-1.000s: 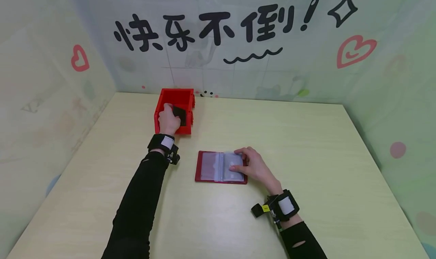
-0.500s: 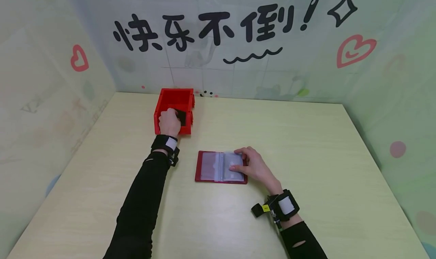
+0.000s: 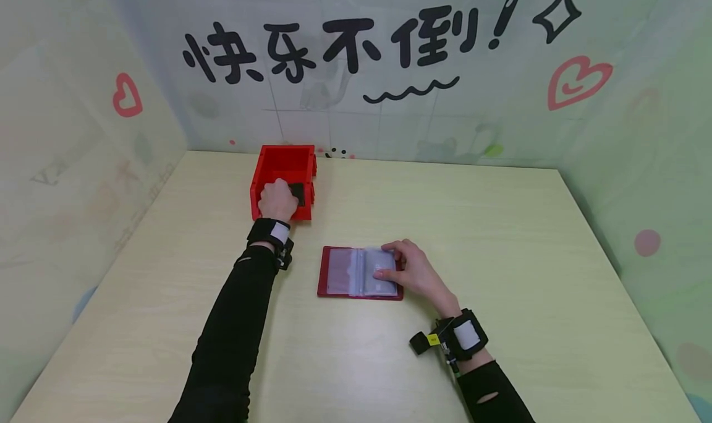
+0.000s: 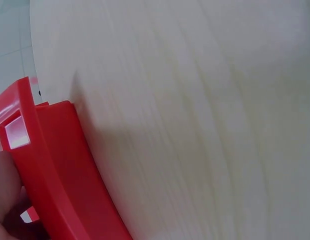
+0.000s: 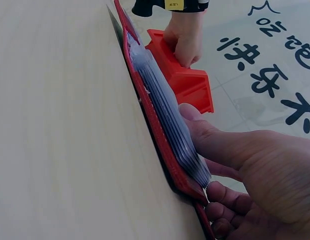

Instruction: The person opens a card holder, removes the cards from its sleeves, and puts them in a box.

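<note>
Nearest you: your right hand (image 3: 414,273) rests on the open card holder (image 3: 360,273), which lies flat on the table (image 3: 500,237) in front of you. Thumb and fingertips press the right-hand stack of clear sleeves; the right wrist view shows the thumb laid over the sleeve edges and the other fingers curled against the holder's red cover, so the hand is pinning the holder rather than lifting it.

Card holder: open, red cover down, clear sleeves up. No card can be seen going into a sleeve; as far as the pictures show, that part is not yet done. Whether the sleeves already carry cards is too faint to tell.

Further off, to the left: your left hand (image 3: 277,200) is down in the red bin (image 3: 283,158) near the back wall, fingers curled round a dark card (image 3: 298,192) at the bin's near side. The card is gripped but not yet clear of the bin, so by my reading you are at the pick-up, with the carry and the filing left.

Hard to make out: the left wrist view shows only the bin's red wall, bare table and a sliver of skin. What else lies in the bin is hidden by your hand. The card's face is unreadable.
</note>
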{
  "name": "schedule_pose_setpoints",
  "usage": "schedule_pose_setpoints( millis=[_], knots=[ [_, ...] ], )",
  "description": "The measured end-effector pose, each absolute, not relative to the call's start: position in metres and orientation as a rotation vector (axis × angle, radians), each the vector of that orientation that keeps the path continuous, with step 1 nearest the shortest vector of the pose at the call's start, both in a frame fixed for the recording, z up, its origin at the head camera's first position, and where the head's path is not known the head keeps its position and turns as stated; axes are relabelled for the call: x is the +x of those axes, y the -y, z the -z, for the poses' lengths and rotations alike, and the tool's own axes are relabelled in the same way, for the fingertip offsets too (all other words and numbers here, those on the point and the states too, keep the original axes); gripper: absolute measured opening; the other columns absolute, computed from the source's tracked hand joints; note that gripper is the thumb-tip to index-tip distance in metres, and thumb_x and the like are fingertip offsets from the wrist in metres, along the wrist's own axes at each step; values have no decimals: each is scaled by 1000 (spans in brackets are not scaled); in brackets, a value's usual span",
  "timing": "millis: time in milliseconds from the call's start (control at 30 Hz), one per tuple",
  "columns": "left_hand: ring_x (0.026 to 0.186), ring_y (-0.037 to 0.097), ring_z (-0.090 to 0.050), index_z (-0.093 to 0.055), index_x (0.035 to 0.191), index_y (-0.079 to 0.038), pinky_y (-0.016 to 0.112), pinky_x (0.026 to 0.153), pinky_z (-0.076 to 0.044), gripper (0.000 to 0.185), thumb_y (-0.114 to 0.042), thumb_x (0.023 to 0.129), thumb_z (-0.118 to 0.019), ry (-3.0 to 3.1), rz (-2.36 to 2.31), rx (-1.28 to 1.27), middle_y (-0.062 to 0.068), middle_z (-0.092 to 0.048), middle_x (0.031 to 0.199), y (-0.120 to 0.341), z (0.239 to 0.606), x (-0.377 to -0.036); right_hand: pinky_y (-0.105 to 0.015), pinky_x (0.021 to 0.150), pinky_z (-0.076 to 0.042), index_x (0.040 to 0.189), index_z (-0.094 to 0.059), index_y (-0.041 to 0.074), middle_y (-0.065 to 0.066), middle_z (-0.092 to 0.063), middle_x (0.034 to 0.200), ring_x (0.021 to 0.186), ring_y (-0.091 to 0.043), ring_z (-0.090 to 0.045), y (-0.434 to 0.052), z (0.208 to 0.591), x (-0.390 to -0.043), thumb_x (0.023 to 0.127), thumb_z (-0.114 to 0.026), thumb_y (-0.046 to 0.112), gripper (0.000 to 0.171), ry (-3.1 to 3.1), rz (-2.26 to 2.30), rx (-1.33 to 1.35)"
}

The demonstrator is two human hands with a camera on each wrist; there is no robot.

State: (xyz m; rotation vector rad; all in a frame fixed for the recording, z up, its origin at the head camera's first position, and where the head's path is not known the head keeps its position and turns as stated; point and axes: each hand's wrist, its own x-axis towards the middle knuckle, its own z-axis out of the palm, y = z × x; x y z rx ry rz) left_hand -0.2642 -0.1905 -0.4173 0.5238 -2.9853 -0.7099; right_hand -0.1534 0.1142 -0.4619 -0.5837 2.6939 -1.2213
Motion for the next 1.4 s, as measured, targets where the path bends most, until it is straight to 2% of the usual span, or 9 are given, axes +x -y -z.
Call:
schedule_pose_setpoints(
  millis=[233,400,533,633,800,967,1100,1267,1400],
  knots=[
    [94,38,-64,-65,109,5,55,94,-56,24,-13,94,-63,3000,726,493,24,-71,111,192,419,-260,-26,74,-42,128,-63,2,-9,-54,97,91,-20,-49,-113,463,-152,82,-85,26,56,-2691,1211,-577],
    [87,37,-61,-66,93,4,50,83,-58,17,-10,95,-58,2882,733,357,24,-70,97,191,418,-253,-26,75,-42,128,-63,2,-9,-54,97,91,-21,-49,-113,463,-152,82,-85,25,56,-2680,1220,-574],
    [98,37,-59,-70,107,5,49,90,-55,21,-8,96,-56,2753,813,187,24,-68,107,183,411,-240,-27,75,-42,128,-63,1,-10,-54,98,91,-21,-50,-113,461,-152,82,-84,24,56,-2679,1220,-572],
    [107,37,-56,-66,120,4,49,97,-52,28,-7,95,-61,2697,891,65,24,-65,119,173,406,-225,-26,75,-42,128,-62,1,-10,-54,97,91,-21,-50,-113,461,-151,82,-84,24,56,-2684,1217,-569],
    [101,35,-56,-65,119,1,44,91,-51,27,-7,93,-65,2660,957,-75,21,-64,111,155,404,-196,-26,75,-43,128,-62,1,-10,-54,97,91,-21,-50,-114,461,-151,82,-85,24,56,-2684,1221,-569],
    [91,27,-54,-64,120,-3,34,77,-46,28,-11,93,-67,2773,1078,-260,15,-62,98,139,411,-173,-26,74,-42,129,-62,2,-9,-53,96,90,-21,-49,-115,462,-151,82,-84,24,57,-2683,1220,-573],
    [83,21,-53,-64,122,-6,27,69,-44,35,-17,90,-74,2913,1220,-448,9,-60,93,131,419,-163,-25,73,-41,128,-62,3,-9,-52,95,89,-20,-49,-115,461,-153,81,-85,25,57,-2692,1227,-585],
    [77,17,-52,-62,122,-5,23,69,-44,43,-17,85,-81,3019,1323,-627,9,-60,90,125,427,-160,-26,72,-40,127,-59,2,-9,-51,93,87,-20,-49,-114,461,-155,81,-85,23,57,-2675,1254,-566],
    [78,16,-52,-62,118,-5,23,70,-44,42,-14,83,-83,3065,1349,-691,8,-59,88,124,431,-159,-25,71,-40,125,-54,1,-9,-51,92,85,-20,-50,-114,461,-155,81,-85,21,57,-2639,1292,-497]
  ],
)
